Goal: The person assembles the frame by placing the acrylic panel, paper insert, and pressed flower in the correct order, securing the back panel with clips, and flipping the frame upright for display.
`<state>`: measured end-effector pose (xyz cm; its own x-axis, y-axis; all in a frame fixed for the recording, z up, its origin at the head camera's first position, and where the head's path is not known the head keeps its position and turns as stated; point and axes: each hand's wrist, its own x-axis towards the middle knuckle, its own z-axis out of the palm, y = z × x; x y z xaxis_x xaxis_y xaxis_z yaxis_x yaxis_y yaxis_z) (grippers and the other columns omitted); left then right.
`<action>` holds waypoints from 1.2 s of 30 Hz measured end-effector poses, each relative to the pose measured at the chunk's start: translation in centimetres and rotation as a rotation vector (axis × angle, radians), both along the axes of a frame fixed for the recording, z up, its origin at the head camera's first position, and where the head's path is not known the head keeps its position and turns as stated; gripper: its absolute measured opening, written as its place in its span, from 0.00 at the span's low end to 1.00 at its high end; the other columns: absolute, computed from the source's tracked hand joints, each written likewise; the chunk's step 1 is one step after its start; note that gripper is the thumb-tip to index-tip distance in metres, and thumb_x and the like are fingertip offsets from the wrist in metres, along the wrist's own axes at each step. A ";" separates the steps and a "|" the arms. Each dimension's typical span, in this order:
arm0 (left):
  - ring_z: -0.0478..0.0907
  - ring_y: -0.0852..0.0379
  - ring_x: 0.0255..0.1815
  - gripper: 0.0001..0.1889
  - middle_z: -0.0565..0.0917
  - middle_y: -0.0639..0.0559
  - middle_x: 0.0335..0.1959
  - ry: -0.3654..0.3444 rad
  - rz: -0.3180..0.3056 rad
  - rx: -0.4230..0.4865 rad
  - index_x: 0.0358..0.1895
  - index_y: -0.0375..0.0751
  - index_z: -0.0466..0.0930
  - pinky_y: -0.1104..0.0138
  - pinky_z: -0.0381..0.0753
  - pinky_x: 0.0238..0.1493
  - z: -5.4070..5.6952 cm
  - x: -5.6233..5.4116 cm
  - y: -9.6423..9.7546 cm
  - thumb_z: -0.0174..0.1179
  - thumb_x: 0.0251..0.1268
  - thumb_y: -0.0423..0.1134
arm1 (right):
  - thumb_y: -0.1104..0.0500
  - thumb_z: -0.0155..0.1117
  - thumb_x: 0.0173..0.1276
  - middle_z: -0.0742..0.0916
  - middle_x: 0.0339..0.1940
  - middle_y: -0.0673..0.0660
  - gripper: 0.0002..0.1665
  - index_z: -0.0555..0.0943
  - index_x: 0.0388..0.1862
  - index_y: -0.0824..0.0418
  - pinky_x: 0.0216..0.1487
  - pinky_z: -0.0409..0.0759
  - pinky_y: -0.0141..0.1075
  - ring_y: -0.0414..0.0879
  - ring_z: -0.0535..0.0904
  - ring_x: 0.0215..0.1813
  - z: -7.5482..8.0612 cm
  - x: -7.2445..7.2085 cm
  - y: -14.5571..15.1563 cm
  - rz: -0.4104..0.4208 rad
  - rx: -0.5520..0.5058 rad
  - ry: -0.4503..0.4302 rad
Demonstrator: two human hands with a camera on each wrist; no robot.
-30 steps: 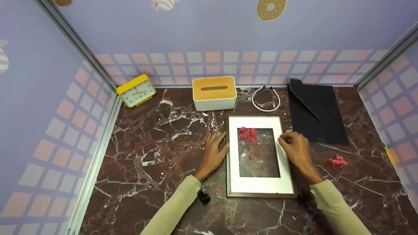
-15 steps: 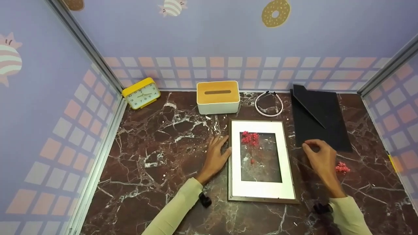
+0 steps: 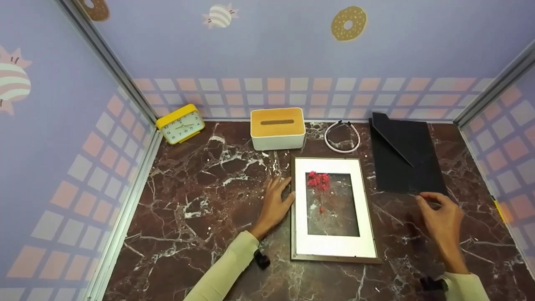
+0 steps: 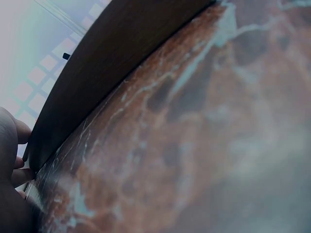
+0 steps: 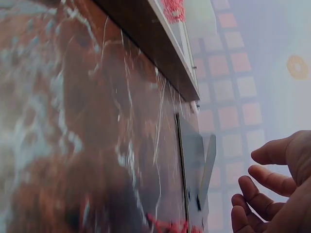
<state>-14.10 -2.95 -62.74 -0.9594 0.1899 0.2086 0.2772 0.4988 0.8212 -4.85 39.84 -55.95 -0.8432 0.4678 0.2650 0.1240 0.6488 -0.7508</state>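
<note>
"Frame [image 3: 334, 259] first: where is it placed?"

"Laid flat on the surface [image 3: 188, 234], white mat [image 3: 334, 247] up, pink flowers [image 3: 319, 181] seen in its window. Left hand [image 3: 273, 207] rested against its left edge, fingers relaxed, nothing gripped."

"Right grip?"

"Right hand [image 3: 444, 217] held near the black board [image 3: 428, 167]; narrow gap left between thumb and forefinger, nothing seen held. Loose pink sprig [image 5: 170, 226] cut off at the right wrist view's bottom."

"Farther back?"

"Headband [image 3: 342, 151], tissue box [image 3: 278, 140], yellow clock [image 3: 181, 126] spread along the back wall [image 3: 271, 50]."
</note>
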 end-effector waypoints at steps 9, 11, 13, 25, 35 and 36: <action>0.54 0.24 0.87 0.28 0.71 0.30 0.81 -0.022 -0.014 -0.010 0.78 0.35 0.77 0.32 0.49 0.86 0.0 0.1 -0.2 0.64 0.81 0.41 | 0.58 0.76 0.75 0.83 0.31 0.25 0.13 0.92 0.52 0.66 0.26 0.76 0.19 0.20 0.80 0.28 -0.3 1.8 2.5 -0.073 -0.050 -0.064; 0.54 0.24 0.86 0.28 0.70 0.30 0.81 -0.018 -0.008 -0.010 0.77 0.35 0.78 0.31 0.49 0.86 0.0 0.2 -0.2 0.65 0.80 0.40 | 0.58 0.77 0.75 0.82 0.31 0.23 0.14 0.92 0.52 0.67 0.25 0.76 0.18 0.18 0.79 0.28 -0.5 2.0 3.0 -0.088 -0.050 -0.072; 0.55 0.23 0.86 0.28 0.71 0.29 0.81 -0.014 -0.004 -0.006 0.77 0.34 0.78 0.31 0.48 0.86 0.0 0.2 -0.1 0.65 0.79 0.40 | 0.59 0.77 0.74 0.81 0.30 0.21 0.14 0.92 0.52 0.67 0.25 0.76 0.18 0.17 0.79 0.28 -0.8 2.2 3.4 -0.105 -0.053 -0.079; 0.56 0.21 0.85 0.28 0.70 0.29 0.81 -0.014 0.010 0.002 0.76 0.36 0.79 0.29 0.51 0.84 -0.1 0.3 0.1 0.66 0.78 0.39 | 0.57 0.79 0.73 0.75 0.27 0.13 0.18 0.91 0.51 0.70 0.30 0.72 0.14 0.12 0.75 0.29 -2.6 3.7 4.3 -0.151 -0.047 -0.113; 0.57 0.24 0.86 0.27 0.73 0.31 0.80 -0.002 -0.005 -0.003 0.77 0.34 0.78 0.31 0.50 0.86 0.0 0.1 0.0 0.65 0.79 0.39 | 0.50 0.78 0.75 0.89 0.29 0.32 0.23 0.91 0.55 0.68 0.39 0.72 0.20 0.13 0.72 0.29 -2.7 4.2 4.9 -0.168 -0.036 -0.225; 0.58 0.25 0.86 0.27 0.74 0.32 0.79 0.002 -0.004 -0.004 0.76 0.34 0.78 0.32 0.50 0.86 0.0 0.1 0.0 0.65 0.79 0.39 | 0.49 0.77 0.76 0.92 0.32 0.40 0.23 0.91 0.55 0.68 0.41 0.72 0.23 0.13 0.70 0.30 -2.7 4.2 4.9 -0.167 -0.020 -0.243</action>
<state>-14.03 -2.96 -62.71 -0.9582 0.1947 0.2097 0.2810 0.5012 0.8184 -0.62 44.75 -58.70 -0.7918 0.6084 0.0544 0.4052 0.5898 -0.6985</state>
